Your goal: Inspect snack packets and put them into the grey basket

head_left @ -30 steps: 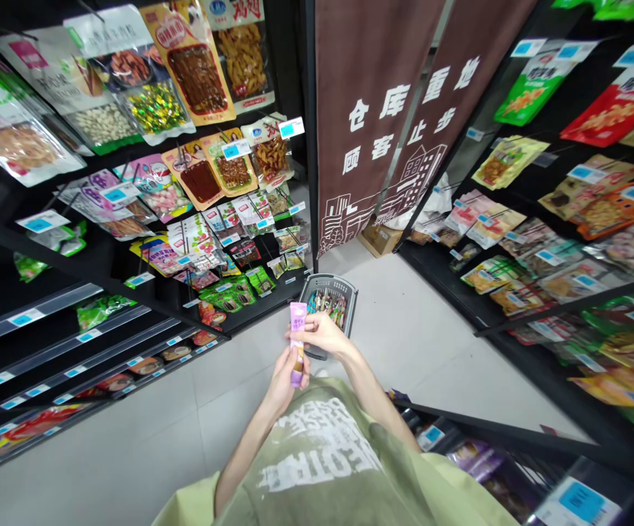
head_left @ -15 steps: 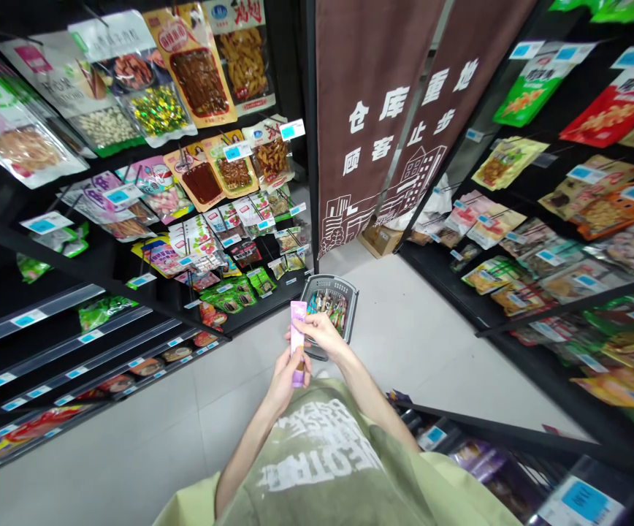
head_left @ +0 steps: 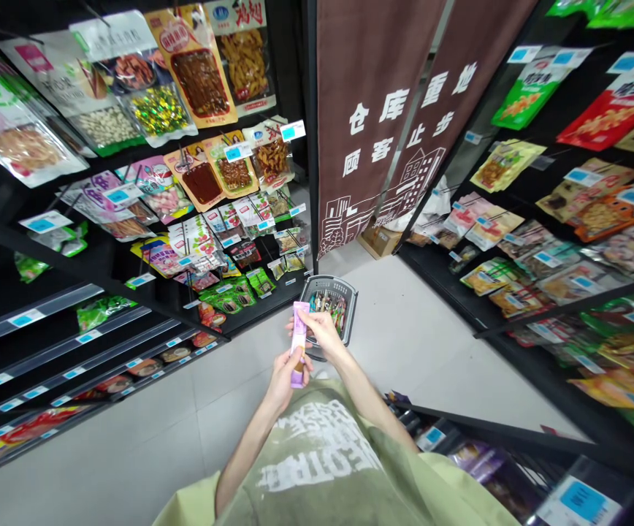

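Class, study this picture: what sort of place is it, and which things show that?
Probably a snack shop aisle: hanging snack packets on black shelves, blue price tags, and a grey basket on the floor. The left hand and right hand hold a purple packet.

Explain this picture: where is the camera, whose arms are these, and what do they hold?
No machine here: a person wears a camera on the head, so the one view looks down at their own hands. The left hand and right hand together grip a slim purple packet, upright. Beyond it a grey basket of small snacks stands on the pale floor. Shelves of snack bags line both sides; a brown curtain hangs ahead.
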Tool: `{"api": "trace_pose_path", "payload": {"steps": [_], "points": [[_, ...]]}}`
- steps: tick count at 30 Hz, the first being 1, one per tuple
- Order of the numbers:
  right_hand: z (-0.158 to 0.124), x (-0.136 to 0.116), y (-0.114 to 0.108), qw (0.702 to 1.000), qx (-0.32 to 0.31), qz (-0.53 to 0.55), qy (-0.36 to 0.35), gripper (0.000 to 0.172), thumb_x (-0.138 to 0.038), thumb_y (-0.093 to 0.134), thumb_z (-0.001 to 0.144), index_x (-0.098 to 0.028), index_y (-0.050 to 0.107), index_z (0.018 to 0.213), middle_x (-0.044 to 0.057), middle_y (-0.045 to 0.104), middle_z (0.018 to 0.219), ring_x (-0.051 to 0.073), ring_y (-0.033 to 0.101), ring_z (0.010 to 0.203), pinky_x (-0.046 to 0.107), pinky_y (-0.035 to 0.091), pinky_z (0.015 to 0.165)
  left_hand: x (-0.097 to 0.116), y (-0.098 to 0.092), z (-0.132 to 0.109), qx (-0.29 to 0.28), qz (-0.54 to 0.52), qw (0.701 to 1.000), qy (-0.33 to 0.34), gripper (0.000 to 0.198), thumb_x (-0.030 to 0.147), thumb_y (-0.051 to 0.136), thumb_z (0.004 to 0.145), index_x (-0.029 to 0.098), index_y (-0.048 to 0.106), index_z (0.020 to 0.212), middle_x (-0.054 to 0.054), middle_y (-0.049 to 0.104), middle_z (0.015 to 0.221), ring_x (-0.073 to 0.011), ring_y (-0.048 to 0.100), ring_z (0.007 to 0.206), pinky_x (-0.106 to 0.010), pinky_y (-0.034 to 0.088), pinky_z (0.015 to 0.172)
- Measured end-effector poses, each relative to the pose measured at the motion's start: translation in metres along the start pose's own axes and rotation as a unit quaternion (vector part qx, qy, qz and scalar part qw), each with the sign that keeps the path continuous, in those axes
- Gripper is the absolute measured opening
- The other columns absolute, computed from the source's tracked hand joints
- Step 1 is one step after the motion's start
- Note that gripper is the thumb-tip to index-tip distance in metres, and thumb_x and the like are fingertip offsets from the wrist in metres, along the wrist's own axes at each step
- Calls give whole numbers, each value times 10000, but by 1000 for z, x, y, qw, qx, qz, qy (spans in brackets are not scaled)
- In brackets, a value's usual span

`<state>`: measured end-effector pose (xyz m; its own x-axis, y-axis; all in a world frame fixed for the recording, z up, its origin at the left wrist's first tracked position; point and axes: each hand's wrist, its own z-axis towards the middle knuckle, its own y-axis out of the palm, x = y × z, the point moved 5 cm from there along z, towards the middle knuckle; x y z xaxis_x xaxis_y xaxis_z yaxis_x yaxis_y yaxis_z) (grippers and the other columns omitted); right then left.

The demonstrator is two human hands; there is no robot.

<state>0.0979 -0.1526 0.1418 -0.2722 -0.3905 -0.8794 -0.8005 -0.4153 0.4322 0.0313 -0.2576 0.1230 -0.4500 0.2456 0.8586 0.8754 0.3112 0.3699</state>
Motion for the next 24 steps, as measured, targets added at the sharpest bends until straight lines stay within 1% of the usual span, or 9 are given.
{"api": "trace_pose_path", "payload": {"steps": [4, 8, 10, 12, 13, 15, 17, 21, 24], "points": [[-1, 1, 0, 1000, 8, -12, -26, 477, -564, 704, 767, -101, 774, 857, 145, 775, 822, 207, 703, 601, 192, 423, 357, -1, 0, 1, 0, 3, 1000, 1, 435, 515, 666, 827, 97, 641, 942, -1, 627, 634, -60, 486, 405, -176, 344, 406], [-1, 3, -1, 999, 21, -8, -30, 477, -565, 706, 769, -110, 768, 900, 142, 776, 824, 203, 699, 578, 182, 407, 331, -4, 1, -1, -12, -17, 1000, 3, 426, 532, 665, 826, 117, 625, 914, -7, 634, 659, -70, 497, 413, -184, 359, 402], [-1, 4, -2, 999, 27, -3, -31, 485, -574, 711, 760, -114, 767, 904, 138, 774, 804, 200, 690, 552, 180, 386, 313, -5, 2, -1, -29, -49, 998, -10, 470, 582, 629, 832, 117, 625, 903, -21, 640, 664, -91, 516, 417, -204, 381, 399], [-1, 2, -3, 999, 23, 0, -37, 489, -584, 707, 760, -114, 769, 879, 133, 770, 771, 191, 673, 514, 185, 372, 302, -8, 2, -2, -52, -99, 993, -47, 502, 604, 599, 841, 112, 638, 935, -34, 647, 679, -103, 527, 418, -220, 397, 400], [-1, 0, -3, 999, 17, 1, -43, 483, -584, 703, 765, -115, 771, 858, 129, 767, 753, 185, 666, 499, 194, 393, 315, -10, 2, -3, -62, -127, 987, -72, 493, 584, 608, 844, 109, 646, 969, -33, 647, 687, -100, 523, 419, -218, 397, 403], [-1, -3, -3, 998, 1, 2, -59, 464, -575, 694, 783, -119, 772, 822, 119, 763, 734, 176, 664, 497, 228, 482, 395, -14, 2, -4, -76, -179, 974, -118, 428, 484, 663, 839, 102, 657, 1032, -25, 644, 705, -78, 506, 425, -200, 388, 413], [-2, -6, -2, 998, -20, 6, -65, 458, -574, 689, 792, -123, 768, 809, 111, 763, 736, 183, 682, 530, 271, 550, 499, -16, 1, -5, -83, -210, 964, -139, 360, 380, 713, 816, 94, 673, 1031, -21, 640, 714, -61, 493, 440, -185, 383, 428], [-4, -9, 2, 997, -54, 7, -54, 457, -582, 680, 800, -132, 754, 835, 116, 770, 791, 207, 718, 632, 303, 574, 596, -16, -1, -5, -83, -225, 962, -132, 289, 308, 762, 775, 103, 689, 966, -20, 638, 721, -63, 507, 485, -181, 398, 455], [-3, -10, 3, 996, -67, 5, -54, 427, -564, 674, 816, -160, 747, 934, 120, 774, 898, 197, 722, 663, 302, 567, 629, -15, -3, -4, -54, -213, 969, -112, 302, 298, 807, 734, 111, 683, 936, -18, 643, 748, -75, 547, 547, -179, 430, 487]]}}
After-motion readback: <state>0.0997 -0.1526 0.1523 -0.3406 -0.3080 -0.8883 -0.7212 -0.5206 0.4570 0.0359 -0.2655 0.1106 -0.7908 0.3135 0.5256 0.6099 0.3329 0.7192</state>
